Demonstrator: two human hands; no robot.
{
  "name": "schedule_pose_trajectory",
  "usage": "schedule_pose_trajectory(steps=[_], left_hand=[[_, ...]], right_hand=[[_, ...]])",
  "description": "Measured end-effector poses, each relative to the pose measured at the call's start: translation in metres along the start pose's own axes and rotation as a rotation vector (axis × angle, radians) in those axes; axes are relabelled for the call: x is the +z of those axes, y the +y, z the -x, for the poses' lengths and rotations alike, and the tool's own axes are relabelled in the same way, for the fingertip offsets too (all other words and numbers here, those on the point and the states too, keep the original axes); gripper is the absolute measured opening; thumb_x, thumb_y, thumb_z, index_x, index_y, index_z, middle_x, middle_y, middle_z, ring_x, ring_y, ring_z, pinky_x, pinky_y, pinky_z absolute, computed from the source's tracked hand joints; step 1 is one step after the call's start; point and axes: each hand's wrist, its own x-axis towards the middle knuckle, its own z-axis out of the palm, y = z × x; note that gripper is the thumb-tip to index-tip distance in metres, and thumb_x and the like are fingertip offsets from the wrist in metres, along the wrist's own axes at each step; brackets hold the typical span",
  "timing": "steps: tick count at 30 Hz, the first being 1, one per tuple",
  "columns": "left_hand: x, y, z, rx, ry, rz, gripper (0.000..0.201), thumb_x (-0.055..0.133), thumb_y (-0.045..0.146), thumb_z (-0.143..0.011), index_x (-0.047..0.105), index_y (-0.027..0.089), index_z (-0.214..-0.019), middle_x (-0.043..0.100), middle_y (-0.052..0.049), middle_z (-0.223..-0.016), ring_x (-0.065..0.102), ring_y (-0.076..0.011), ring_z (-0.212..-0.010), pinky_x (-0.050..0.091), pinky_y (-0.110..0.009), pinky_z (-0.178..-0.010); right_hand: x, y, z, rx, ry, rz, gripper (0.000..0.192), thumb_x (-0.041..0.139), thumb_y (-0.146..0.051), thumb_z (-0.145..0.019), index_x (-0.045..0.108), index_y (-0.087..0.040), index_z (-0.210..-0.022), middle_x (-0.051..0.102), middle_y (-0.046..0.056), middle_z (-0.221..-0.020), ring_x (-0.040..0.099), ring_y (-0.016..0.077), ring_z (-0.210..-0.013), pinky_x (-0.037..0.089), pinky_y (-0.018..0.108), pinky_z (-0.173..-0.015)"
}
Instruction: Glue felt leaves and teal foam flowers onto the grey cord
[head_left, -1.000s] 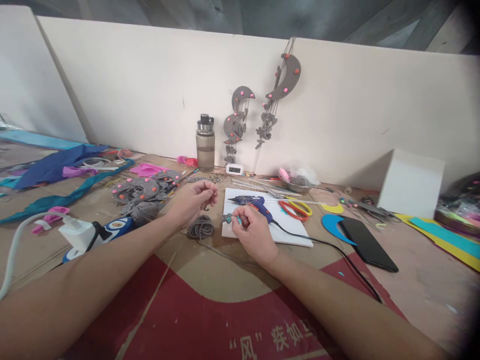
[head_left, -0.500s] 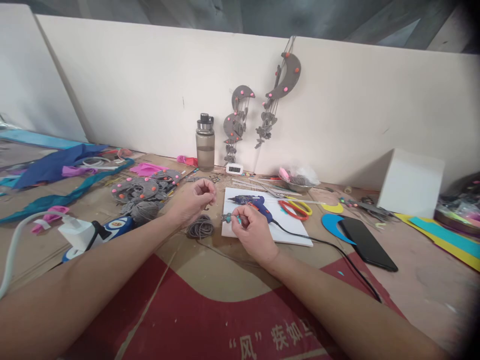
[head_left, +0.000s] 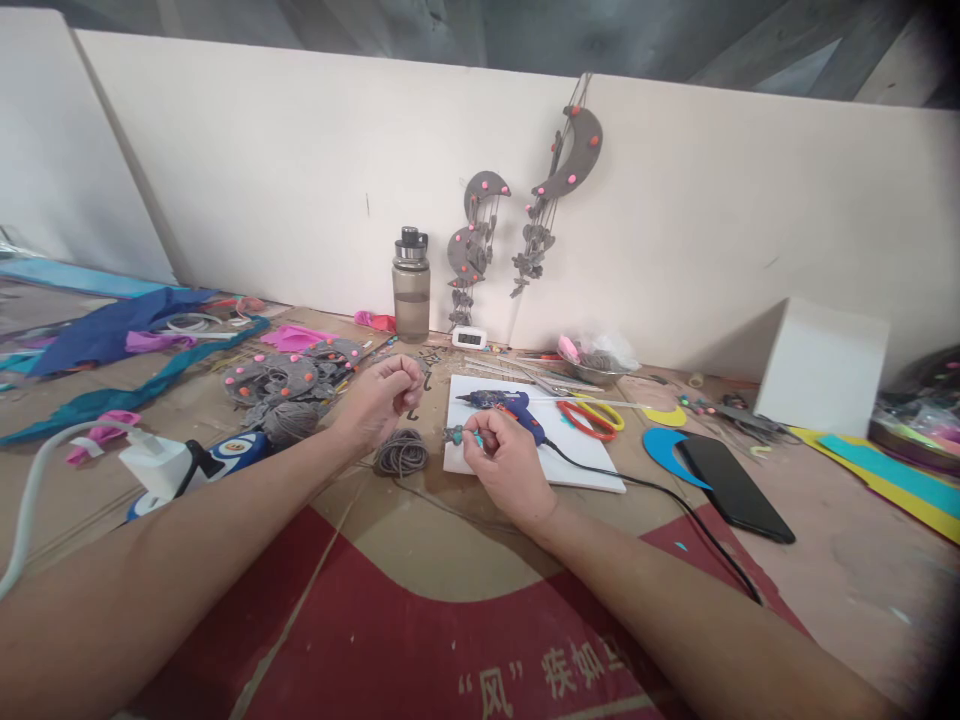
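My right hand [head_left: 510, 465] is closed in a pinch on a small grey-and-teal piece [head_left: 454, 435], over the left edge of a white board [head_left: 577, 470]. To its left my left hand [head_left: 381, 402] is raised with the fingertips pressed together; whatever they hold is too small to make out. Below and between the hands lies a coil of grey yarn [head_left: 401, 454], its loose strand running right across the cardboard. Just behind my right hand, a blue glue gun [head_left: 532, 425] rests on the board with its black cord trailing right.
Scissors [head_left: 589, 418], a blue crescent [head_left: 671, 458] and a black phone [head_left: 739, 490] lie right. Felt crescents with pompoms [head_left: 289, 375], a yarn ball [head_left: 291, 424] and a white charger plug [head_left: 161, 468] are left. A water bottle [head_left: 411, 300] stands behind, beside hanging grey moon ornaments [head_left: 577, 160].
My left hand has shifted slightly left, and its fingers have curled in more tightly. My right hand stays in place with the grey-and-teal piece.
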Motion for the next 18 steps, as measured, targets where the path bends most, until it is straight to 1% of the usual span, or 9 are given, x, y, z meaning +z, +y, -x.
schedule_pose_trajectory(steps=[2,4,5,8,10,14,18], left_hand=[[0.001,0.0,0.0,-0.042,0.014,-0.027,0.004,0.059,0.014,-0.071,0.056,0.015,-0.072,0.039,0.005,-0.056,0.037,-0.0053,-0.048,0.026,-0.019,-0.047],[0.003,0.0,0.001,-0.082,0.008,-0.083,0.007,0.062,0.02,-0.072,0.06,0.015,-0.077,0.04,0.005,-0.053,0.035,-0.0058,-0.047,0.026,-0.019,-0.046],[0.004,0.001,0.001,-0.107,-0.007,-0.125,0.009,0.063,0.023,-0.072,0.062,0.015,-0.078,0.042,0.004,-0.054,0.037,-0.0064,-0.047,0.027,-0.02,-0.047],[0.007,0.005,0.003,-0.175,-0.095,-0.268,0.02,0.064,0.034,-0.074,0.067,0.014,-0.076,0.054,-0.001,-0.063,0.047,-0.0097,-0.056,0.034,-0.022,-0.052],[0.008,0.008,0.005,-0.203,-0.168,-0.373,0.026,0.062,0.039,-0.075,0.07,0.014,-0.077,0.059,-0.004,-0.069,0.051,-0.0117,-0.061,0.038,-0.023,-0.055],[0.009,0.014,0.008,-0.219,-0.277,-0.539,0.025,0.062,0.038,-0.075,0.071,0.016,-0.083,0.064,-0.004,-0.071,0.052,-0.0115,-0.059,0.039,-0.022,-0.056],[0.013,0.015,0.011,-0.226,-0.307,-0.627,0.022,0.062,0.035,-0.073,0.069,0.016,-0.083,0.064,-0.002,-0.066,0.051,-0.0113,-0.055,0.038,-0.022,-0.053]], right_hand=[[0.0,0.0,0.0,0.016,0.005,-0.005,0.006,0.052,-0.022,-0.077,0.055,-0.019,-0.073,0.037,-0.006,-0.059,0.035,0.009,-0.055,0.03,0.022,-0.054],[0.0,0.001,-0.001,0.041,0.021,-0.027,0.008,0.052,-0.023,-0.078,0.056,-0.019,-0.073,0.037,-0.006,-0.058,0.034,0.0089,-0.054,0.029,0.022,-0.053],[0.0,0.002,-0.001,0.053,0.03,-0.041,0.008,0.051,-0.024,-0.078,0.056,-0.019,-0.073,0.037,-0.006,-0.058,0.034,0.0089,-0.053,0.029,0.022,-0.053],[0.001,0.004,-0.002,0.072,0.043,-0.067,0.009,0.052,-0.025,-0.078,0.057,-0.018,-0.075,0.038,-0.006,-0.058,0.033,0.0088,-0.053,0.029,0.022,-0.052],[0.001,0.005,-0.002,0.07,0.041,-0.067,0.009,0.052,-0.025,-0.078,0.057,-0.018,-0.074,0.039,-0.006,-0.058,0.033,0.0087,-0.053,0.029,0.022,-0.052],[0.002,0.007,-0.002,0.074,0.045,-0.061,0.01,0.052,-0.026,-0.078,0.057,-0.019,-0.076,0.041,-0.005,-0.058,0.033,0.0086,-0.052,0.029,0.022,-0.051],[0.002,0.008,-0.002,0.078,0.05,-0.057,0.01,0.052,-0.026,-0.079,0.058,-0.018,-0.077,0.042,-0.005,-0.058,0.033,0.0086,-0.052,0.029,0.021,-0.051]])
